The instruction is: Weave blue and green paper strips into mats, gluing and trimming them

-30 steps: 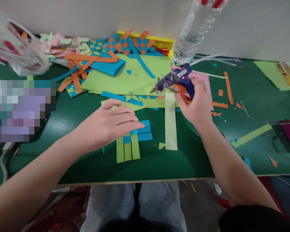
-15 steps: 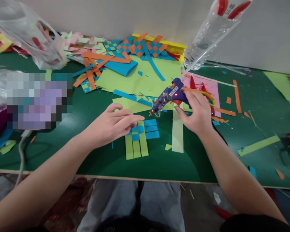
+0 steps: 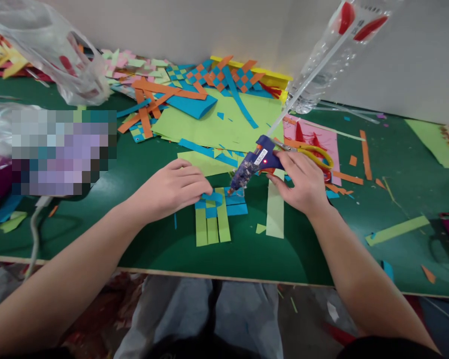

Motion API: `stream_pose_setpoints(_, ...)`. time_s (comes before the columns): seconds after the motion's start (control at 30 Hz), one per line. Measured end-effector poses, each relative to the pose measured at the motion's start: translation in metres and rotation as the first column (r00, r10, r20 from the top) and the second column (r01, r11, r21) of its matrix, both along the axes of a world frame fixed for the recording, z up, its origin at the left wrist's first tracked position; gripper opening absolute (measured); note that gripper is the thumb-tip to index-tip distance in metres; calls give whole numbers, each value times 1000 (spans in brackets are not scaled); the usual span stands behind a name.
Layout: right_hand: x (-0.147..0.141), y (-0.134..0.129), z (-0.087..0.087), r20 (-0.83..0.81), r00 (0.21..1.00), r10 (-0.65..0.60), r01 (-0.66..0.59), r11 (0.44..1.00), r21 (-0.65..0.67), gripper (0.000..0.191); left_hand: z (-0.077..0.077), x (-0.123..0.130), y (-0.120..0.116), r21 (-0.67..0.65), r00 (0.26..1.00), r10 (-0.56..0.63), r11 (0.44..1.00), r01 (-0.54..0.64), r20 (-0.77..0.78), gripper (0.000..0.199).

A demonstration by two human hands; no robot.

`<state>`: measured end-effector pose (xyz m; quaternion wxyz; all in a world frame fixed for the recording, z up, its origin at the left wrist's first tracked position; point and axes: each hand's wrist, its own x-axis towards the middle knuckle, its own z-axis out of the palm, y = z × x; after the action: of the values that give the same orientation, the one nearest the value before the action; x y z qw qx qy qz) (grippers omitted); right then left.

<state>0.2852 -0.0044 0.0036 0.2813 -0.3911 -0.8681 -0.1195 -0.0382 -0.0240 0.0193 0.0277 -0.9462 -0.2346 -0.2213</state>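
Observation:
My right hand (image 3: 303, 180) grips a blue hot glue gun (image 3: 250, 165) with a small red light lit on its side. A clear glue stick (image 3: 303, 87) juts from its back. The nozzle points down at the woven green and blue paper strips (image 3: 212, 227), close over the blue ends on their right side. Strands of old glue cling around the nozzle. My left hand (image 3: 174, 192) is closed at the weave's upper left, its fingertips pinching a blue paper strip (image 3: 215, 199) that curls up. Part of the weave lies hidden under those fingers.
Behind are green paper sheets (image 3: 194, 127), orange strips (image 3: 144, 117) and finished woven pieces (image 3: 219, 77). Yellow-handled scissors (image 3: 318, 155) lie beyond my right hand. A phone-like device (image 3: 69, 159), blurred out, with a cable (image 3: 33, 234) sits left. A plastic bottle (image 3: 318, 65) leans at the back.
The glue gun has come down and left, its nozzle now right at the weave. My left hand's extended index finger has curled in, and the fingers have drawn back slightly left.

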Motion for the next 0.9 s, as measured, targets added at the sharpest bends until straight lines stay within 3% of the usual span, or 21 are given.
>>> stream_pose_setpoints(0.63,-4,-4,3,13,997,79,-80,995,55,50,-2,-2,4,-21,999,-41,999,40,-9,13)
stream_pose_setpoints(0.9,-6,-5,5,12,997,79,-79,997,20,46,0,-1,2,-53,1000,-18,998,16,-24,16)
